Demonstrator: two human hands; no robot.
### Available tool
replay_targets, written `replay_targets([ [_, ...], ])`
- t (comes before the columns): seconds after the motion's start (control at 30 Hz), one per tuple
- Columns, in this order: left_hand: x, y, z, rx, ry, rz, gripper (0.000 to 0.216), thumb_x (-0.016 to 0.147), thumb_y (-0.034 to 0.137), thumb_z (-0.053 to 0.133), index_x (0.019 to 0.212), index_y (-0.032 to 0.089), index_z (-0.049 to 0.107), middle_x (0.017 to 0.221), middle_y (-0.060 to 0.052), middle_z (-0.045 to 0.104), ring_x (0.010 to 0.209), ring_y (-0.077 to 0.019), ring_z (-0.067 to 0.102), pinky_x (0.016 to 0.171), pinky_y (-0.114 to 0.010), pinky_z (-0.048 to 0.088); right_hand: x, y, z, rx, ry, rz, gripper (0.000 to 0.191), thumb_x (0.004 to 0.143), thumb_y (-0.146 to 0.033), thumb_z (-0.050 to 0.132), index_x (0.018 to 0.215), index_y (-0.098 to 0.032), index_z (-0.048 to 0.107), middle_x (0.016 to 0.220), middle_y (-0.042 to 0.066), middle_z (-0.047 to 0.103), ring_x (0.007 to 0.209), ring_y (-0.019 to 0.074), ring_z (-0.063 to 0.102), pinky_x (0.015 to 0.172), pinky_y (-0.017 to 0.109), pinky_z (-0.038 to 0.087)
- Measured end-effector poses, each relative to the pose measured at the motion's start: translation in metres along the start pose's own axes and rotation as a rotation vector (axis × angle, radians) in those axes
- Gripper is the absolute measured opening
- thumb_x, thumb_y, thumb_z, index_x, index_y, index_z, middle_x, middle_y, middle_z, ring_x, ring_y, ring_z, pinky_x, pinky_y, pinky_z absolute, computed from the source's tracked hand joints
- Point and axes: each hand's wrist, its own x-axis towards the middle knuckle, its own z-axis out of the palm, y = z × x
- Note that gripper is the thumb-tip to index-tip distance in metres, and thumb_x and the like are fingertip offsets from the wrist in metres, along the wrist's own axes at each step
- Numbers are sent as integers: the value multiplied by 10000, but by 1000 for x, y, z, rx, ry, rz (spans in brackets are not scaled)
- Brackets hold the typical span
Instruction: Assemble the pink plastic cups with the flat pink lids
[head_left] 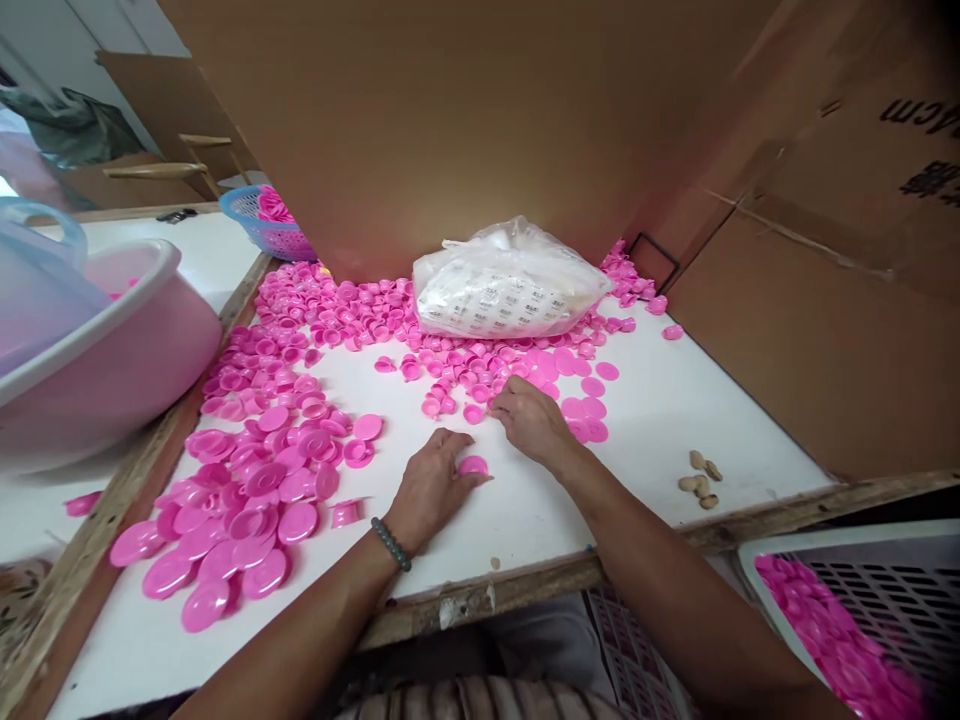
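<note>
My left hand (433,484), with a beaded bracelet at the wrist, is closed by thumb and fingers round a pink plastic disc (473,466) low over the white tabletop (525,520). A little further forward, my right hand (526,420) pinches at the near edge of a spread of small pink plastic cups (474,413); what lies between its fingertips is hidden. Several flat pink discs (594,386) lie just to the right of that hand. Left of my left hand is a heap of larger pink flanged pieces (262,480).
A white printed plastic bag (510,285) lies among the cups against a tall cardboard panel (480,130). At the left stands a large pink basin (105,360), with a blue basket (266,225) behind. Peanuts (701,480) lie at right, above a crate (862,560) of pink pieces.
</note>
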Motion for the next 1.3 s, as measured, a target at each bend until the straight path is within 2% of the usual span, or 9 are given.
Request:
replay_targets([
  [0.13,-2,-11,-9,35,106,-100,345,772,403,573,1037,184,539,977,-61,560,711,-149,568,654,-283,454,-3,-7,-6,120,73,-69,167,846,-169,478,732,-151,599,832,41,525,696,119,492,549,230,385],
  [0.27,-5,-20,-15,-9,128,-113,464,691,441,655,1058,185,533,999,-70,574,773,-174,581,658,-286,463,-7,-23,-8,235,84,-269,210,864,-149,430,722,-161,583,823,51,562,749,141,511,586,245,397],
  [0.43,-3,-22,-8,-36,120,-96,366,736,330,638,1049,181,520,882,-40,608,723,-155,579,636,-265,446,-7,-38,12,57,-26,-445,274,820,-17,376,707,-167,575,716,23,578,670,133,463,618,256,354],
  [0.57,-1,-21,-4,-28,121,-116,337,756,296,613,1049,165,510,879,-39,622,707,-150,580,639,-261,443,-8,-38,24,-38,-67,-478,264,781,14,389,734,-166,576,660,3,570,618,128,435,605,258,322],
  [0.9,-1,-25,-7,-58,94,-101,374,713,114,569,1074,192,506,887,-18,632,768,-154,588,685,-252,442,-8,-55,20,-139,-152,-517,313,714,59,371,765,-156,593,734,41,603,656,148,473,631,284,321],
  [1.0,0,-32,-10,-170,71,-91,383,700,187,628,1068,193,522,835,-8,629,711,-142,573,640,-240,433,-6,-52,22,-41,-152,-444,284,717,42,375,749,-148,584,728,47,599,661,150,483,618,277,327],
  [1.1,1,-37,-13,-370,46,-109,360,687,297,668,1013,191,556,803,-4,627,686,-128,565,617,-227,430,-5,-45,21,271,-179,-222,190,810,-82,407,733,-154,566,693,24,586,628,132,489,573,245,339],
  [1.2,1,-37,-17,-634,24,-168,312,656,323,696,894,161,576,768,-9,622,682,-116,571,606,-209,433,-6,-41,18,551,-238,-14,206,870,-233,412,737,-168,554,672,-3,572,595,115,491,537,223,347],
  [1.3,2,-33,-21,-812,-8,-272,310,631,330,714,818,141,554,624,23,575,532,-80,526,489,-179,395,-6,-42,13,591,-189,25,222,891,-314,409,872,-185,588,757,8,601,635,119,514,555,229,372],
])
